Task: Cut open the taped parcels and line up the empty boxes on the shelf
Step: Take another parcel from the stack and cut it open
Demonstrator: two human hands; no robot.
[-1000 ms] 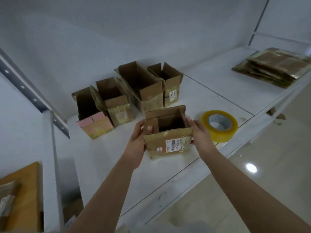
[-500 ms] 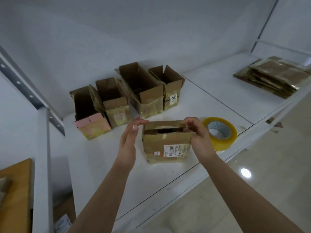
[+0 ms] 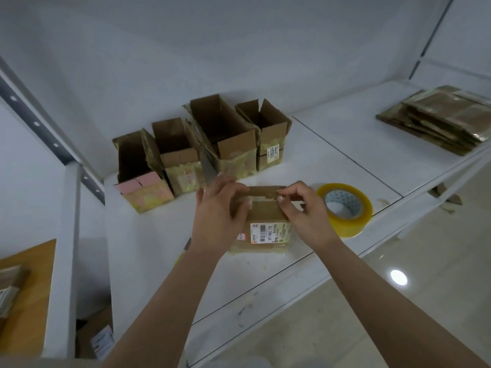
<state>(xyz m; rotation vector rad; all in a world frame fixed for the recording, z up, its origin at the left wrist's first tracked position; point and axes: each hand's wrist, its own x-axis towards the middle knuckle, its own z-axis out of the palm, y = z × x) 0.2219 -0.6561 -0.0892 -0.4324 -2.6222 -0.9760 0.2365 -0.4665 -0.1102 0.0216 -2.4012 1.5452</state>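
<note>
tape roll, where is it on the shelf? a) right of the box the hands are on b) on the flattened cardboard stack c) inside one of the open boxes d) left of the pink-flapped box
a: the tape roll lies flat on the shelf just right of the box under both hands, beside the right hand.

Single view, head-worn wide-angle camera. Looks forward and steeply down onto the white shelf (image 3: 332, 144) from close range; both forearms enter from the bottom edge toward frame centre. Wall fills the upper frame, floor (image 3: 398, 301) the lower right. Straight edges bow toward the corners.
</note>
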